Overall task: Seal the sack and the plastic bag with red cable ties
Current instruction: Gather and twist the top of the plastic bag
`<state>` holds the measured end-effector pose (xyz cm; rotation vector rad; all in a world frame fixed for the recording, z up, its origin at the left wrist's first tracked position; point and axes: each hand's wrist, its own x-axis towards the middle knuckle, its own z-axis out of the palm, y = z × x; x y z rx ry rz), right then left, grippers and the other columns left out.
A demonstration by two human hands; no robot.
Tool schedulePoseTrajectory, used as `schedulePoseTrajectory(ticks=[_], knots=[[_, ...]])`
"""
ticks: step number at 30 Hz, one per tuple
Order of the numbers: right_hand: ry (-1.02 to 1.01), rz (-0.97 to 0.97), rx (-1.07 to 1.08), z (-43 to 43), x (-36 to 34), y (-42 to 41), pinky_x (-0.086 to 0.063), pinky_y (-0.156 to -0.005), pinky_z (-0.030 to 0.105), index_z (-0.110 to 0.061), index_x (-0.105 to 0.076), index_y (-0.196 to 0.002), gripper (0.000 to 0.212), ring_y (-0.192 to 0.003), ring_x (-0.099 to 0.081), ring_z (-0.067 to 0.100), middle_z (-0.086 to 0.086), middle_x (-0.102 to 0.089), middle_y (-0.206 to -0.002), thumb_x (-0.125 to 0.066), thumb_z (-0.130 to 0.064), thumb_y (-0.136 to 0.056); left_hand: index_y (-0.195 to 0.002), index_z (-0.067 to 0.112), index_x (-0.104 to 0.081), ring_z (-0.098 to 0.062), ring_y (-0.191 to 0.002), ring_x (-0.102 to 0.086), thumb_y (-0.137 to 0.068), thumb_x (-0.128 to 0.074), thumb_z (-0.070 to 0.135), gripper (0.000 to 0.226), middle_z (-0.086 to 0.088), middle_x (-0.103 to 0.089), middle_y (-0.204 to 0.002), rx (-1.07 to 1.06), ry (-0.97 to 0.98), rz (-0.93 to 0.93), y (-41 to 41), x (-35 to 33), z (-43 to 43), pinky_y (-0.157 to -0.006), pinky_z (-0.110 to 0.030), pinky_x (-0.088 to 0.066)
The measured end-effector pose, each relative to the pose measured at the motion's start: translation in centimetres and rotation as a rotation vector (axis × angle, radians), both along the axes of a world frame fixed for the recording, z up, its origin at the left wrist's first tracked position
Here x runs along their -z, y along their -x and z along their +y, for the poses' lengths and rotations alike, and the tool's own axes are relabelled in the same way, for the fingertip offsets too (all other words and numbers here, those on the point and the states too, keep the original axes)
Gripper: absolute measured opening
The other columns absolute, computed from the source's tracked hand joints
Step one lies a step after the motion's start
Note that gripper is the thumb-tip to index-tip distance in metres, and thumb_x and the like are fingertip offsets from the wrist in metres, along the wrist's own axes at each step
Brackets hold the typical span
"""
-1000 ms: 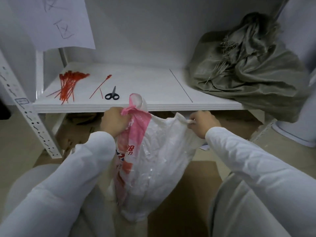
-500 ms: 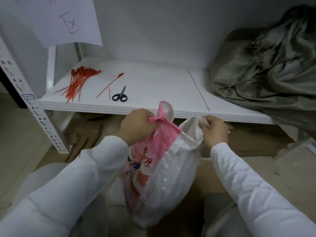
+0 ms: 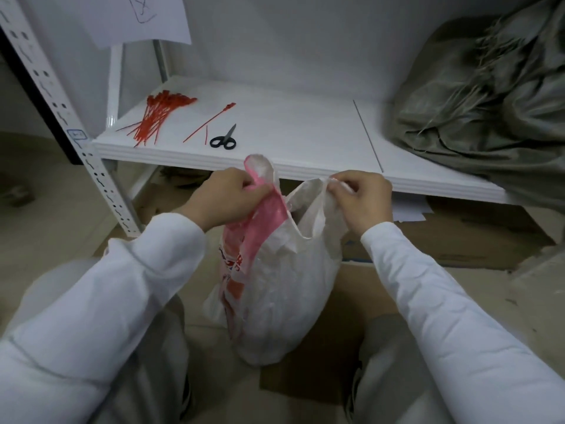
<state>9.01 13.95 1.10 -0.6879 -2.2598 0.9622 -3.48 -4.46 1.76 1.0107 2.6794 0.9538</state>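
Observation:
A white plastic bag point(image 3: 287, 289) with pink and red print stands on the floor between my knees. My left hand point(image 3: 224, 197) grips its pink handle, and my right hand point(image 3: 363, 197) pinches the white handle; the mouth gapes between them. A bundle of red cable ties point(image 3: 156, 117) lies at the left end of the white shelf point(image 3: 305, 130). One loose red cable tie point(image 3: 211, 120) lies beside it. The grey-green woven sack point(image 3: 489, 117) slumps on the shelf's right end, its top frayed.
Black scissors point(image 3: 224, 139) lie near the shelf's front edge by the loose tie. A perforated white upright point(image 3: 61, 111) stands at the left. Flattened cardboard point(image 3: 458, 240) covers the floor under the shelf. A sheet of paper point(image 3: 143, 16) hangs at the top left.
Both hands have drawn the bag's handles closer together and slightly up. The camera has shifted left and nearer, so the sack sits further right in view.

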Motion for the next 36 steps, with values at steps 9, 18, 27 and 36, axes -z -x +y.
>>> schedulePoseTrajectory(ticks=[9, 18, 27, 36], knots=[[0.022, 0.137, -0.026, 0.2, -0.6, -0.9, -0.047, -0.087, 0.014, -0.02, -0.078, -0.087, 0.014, -0.086, -0.066, 0.001, -0.01, -0.073, -0.086, -0.067, -0.01, -0.085, -0.072, 0.015, -0.064, -0.018, -0.065, -0.069, -0.066, -0.078, 0.046, 0.034, -0.003, -0.07, -0.071, 0.028, 0.251, -0.207, 1.3, -1.8, -0.4, -0.064, -0.033, -0.059], [0.205, -0.381, -0.287, 0.3, -0.8, 1.0, -0.052, -0.09, 0.033, -0.033, -0.077, -0.085, 0.043, -0.092, -0.066, 0.006, -0.014, -0.074, -0.089, -0.069, -0.069, -0.062, -0.057, 0.014, -0.045, -0.024, -0.062, -0.051, -0.088, -0.055, 0.026, 0.034, -0.003, -0.051, -0.06, -0.029, 0.236, 0.055, 2.8, -0.8, 0.3, -0.056, -0.029, -0.037], [-0.222, -0.25, 0.061, 1.2, -0.4, 1.8, -0.043, -0.063, 0.031, -0.016, -0.061, -0.062, 0.019, -0.075, -0.058, 0.03, 0.005, -0.06, -0.063, -0.063, -0.021, -0.08, -0.06, -0.005, -0.055, -0.019, -0.052, -0.038, -0.086, -0.059, 0.015, 0.033, -0.01, -0.041, -0.056, -0.102, -0.171, -0.063, 2.3, -3.0, -0.6, -0.045, -0.019, -0.029], [-0.17, 0.123, -0.084, 1.1, -1.7, 3.3, -0.042, -0.071, 0.026, -0.023, -0.068, -0.075, 0.011, -0.079, -0.061, 0.014, -0.009, -0.065, -0.074, -0.065, -0.02, -0.085, -0.095, 0.008, -0.054, -0.027, -0.077, -0.056, -0.071, -0.075, 0.037, 0.043, -0.002, -0.054, -0.077, -0.269, 0.155, 0.229, 2.7, -3.6, -1.1, -0.065, -0.032, -0.044]])
